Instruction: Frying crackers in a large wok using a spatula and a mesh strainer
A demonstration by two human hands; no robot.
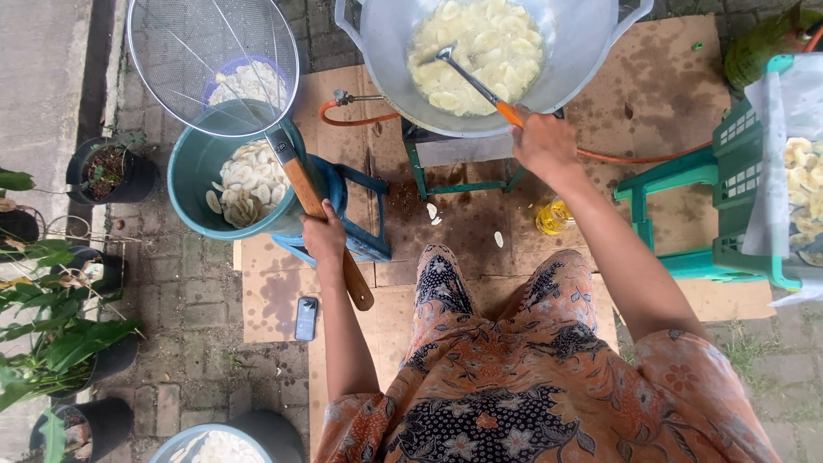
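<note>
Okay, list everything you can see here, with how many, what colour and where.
Wok: one, grey metal, top centre, full of pale slices in oil.
Spatula: one, orange grip, in the wok.
Wire skimmer: one, wooden handle, over the bucket.
Bucket: one, teal, left, holding raw slices.
Stool: one, blue, beside the bucket.
Crate: one, green, right, slices on white lining.
Phone: one, dark, on cardboard.
Plant pots: several, black, left edge.
Left hand: grips the skimmer handle.
Right hand: grips the spatula.
</note>
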